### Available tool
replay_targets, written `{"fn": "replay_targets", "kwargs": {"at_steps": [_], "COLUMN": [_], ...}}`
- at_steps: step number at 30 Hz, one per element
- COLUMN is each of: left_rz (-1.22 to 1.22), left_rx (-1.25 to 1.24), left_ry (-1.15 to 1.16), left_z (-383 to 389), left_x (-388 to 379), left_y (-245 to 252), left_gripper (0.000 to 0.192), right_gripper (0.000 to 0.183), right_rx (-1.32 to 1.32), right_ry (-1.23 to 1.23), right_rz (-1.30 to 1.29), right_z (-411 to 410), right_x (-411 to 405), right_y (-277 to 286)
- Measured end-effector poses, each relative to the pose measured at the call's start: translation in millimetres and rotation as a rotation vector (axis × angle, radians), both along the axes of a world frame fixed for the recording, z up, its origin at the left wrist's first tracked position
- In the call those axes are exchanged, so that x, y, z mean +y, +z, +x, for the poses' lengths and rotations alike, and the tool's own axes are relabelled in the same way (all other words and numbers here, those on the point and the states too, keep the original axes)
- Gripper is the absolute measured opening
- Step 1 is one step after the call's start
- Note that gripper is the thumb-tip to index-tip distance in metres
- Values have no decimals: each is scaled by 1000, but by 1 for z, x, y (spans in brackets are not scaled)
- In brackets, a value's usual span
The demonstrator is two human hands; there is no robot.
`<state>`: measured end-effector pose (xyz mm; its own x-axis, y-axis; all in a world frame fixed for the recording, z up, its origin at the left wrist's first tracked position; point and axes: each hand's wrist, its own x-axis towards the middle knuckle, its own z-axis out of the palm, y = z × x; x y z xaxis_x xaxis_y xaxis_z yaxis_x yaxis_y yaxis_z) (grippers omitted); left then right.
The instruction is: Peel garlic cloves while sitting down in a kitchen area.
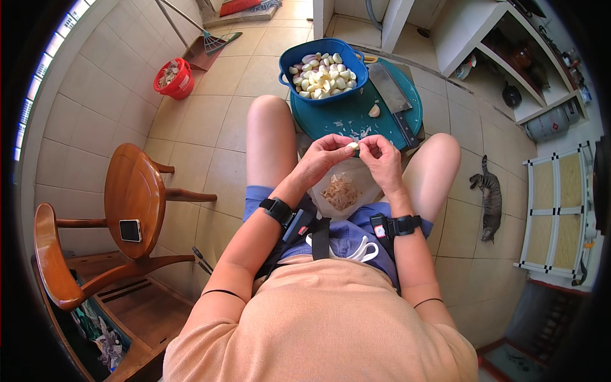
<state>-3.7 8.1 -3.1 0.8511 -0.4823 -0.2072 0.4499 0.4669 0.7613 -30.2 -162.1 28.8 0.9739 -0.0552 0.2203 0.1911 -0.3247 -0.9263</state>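
A pale garlic clove (353, 146) sits between the fingertips of my two hands, just in front of the near edge of a round green cutting board (329, 117). My left hand (327, 152) pinches the clove by thumb and fingers. The thumb and forefinger of my right hand (382, 157) touch its other end. Below my hands, a clear plastic bag (365, 174) with garlic skins (340, 192) rests between my legs. One unpeeled-looking clove (374, 111) and scraps of skin lie on the board. A cleaver (394, 98) lies along its right side.
A blue plastic basin (363, 67) full of garlic cloves stands at the board's far side. On the left are a wooden chair (133, 191) bearing a phone (130, 230) and a red bucket (184, 88). A tabby cat (491, 200) lies on the floor tiles to the right.
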Motion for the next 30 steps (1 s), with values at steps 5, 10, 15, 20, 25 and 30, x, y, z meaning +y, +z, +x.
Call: {"fn": "replay_targets", "kwargs": {"at_steps": [5, 10, 15, 20, 25, 30], "left_rz": [-35, -74, -76, -67, -48, -86], "left_rx": [21, 27, 19, 10, 12, 56], "left_ry": [-17, -7, -7, 4, -13, -14], "left_z": [0, 0, 0, 0, 0, 1], "left_x": [-1, 0, 1, 1, 0, 0], "left_y": [3, 3, 3, 2, 3, 5], "left_gripper": [20, 18, 19, 19, 19, 19], "right_gripper": [7, 8, 10, 10, 7, 6], "right_rx": [-30, -16, -31, -24, -24, -44], "right_ry": [-21, -29, -17, 24, 1, -26], "right_rz": [0, 3, 17, 2, -8, 4], "right_z": [2, 1, 0, 0, 2, 3], "right_x": [0, -1, 1, 1, 0, 1], "right_y": [-5, -3, 5, 3, -2, -4]}}
